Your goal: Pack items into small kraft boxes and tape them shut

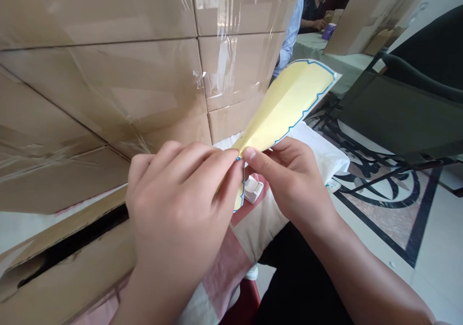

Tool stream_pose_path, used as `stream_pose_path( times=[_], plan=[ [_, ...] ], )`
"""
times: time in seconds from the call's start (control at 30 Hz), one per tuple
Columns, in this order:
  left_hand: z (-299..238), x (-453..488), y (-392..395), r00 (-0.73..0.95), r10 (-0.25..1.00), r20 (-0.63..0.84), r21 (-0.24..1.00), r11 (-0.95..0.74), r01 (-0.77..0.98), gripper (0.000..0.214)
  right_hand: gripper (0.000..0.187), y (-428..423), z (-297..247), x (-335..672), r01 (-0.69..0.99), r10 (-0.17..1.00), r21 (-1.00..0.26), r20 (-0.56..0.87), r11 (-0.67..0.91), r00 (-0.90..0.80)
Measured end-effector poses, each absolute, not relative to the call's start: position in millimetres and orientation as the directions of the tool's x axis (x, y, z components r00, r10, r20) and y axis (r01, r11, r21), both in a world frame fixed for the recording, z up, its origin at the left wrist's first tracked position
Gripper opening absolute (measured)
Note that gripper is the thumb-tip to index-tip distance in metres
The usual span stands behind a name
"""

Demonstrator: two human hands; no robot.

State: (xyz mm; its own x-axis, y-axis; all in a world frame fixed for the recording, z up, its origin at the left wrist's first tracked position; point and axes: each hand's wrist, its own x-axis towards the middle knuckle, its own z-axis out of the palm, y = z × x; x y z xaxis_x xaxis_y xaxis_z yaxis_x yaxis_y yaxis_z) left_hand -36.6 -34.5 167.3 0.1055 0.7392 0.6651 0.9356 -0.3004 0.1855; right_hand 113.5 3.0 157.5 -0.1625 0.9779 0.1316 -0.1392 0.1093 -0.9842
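Note:
A yellow sheet of paper (pixel 285 105) with a blue zigzag border is gathered to a narrow pinch at its middle and fans out to the upper right. My left hand (pixel 184 195) is closed on the gathered part, its fingertips hiding much of the lower half. The thumb of my right hand (pixel 289 175) presses on the paper right beside the pinch, with the fingers behind it. Both hands hold the paper in the air. Below it, a small white plastic object (pixel 253 189) lies on the pink and beige cloth (pixel 265 214).
Taped cardboard boxes (pixel 126 88) are stacked at the left and ahead. An opened carton (pixel 90 262) stands at lower left. To the right are a dark folding chair (pixel 405 108) and a white bag (pixel 318 146). Another person (pixel 314 9) sits at a far table.

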Motion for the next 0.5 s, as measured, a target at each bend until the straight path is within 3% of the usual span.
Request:
stream_pose_path(
  times=[0.3,0.5],
  plan=[
    [167,-34,-38,0.105,0.73,0.676,0.201,-0.32,0.926,0.02,0.024,5,152,123,-0.135,0.976,-0.979,0.172,0.154,-0.136],
    [179,-47,-40,-0.038,0.76,0.648,0.44,-0.334,0.834,0.02,0.018,53,121,148,-0.037,0.998,-0.998,0.055,0.056,0.017]
  ],
)
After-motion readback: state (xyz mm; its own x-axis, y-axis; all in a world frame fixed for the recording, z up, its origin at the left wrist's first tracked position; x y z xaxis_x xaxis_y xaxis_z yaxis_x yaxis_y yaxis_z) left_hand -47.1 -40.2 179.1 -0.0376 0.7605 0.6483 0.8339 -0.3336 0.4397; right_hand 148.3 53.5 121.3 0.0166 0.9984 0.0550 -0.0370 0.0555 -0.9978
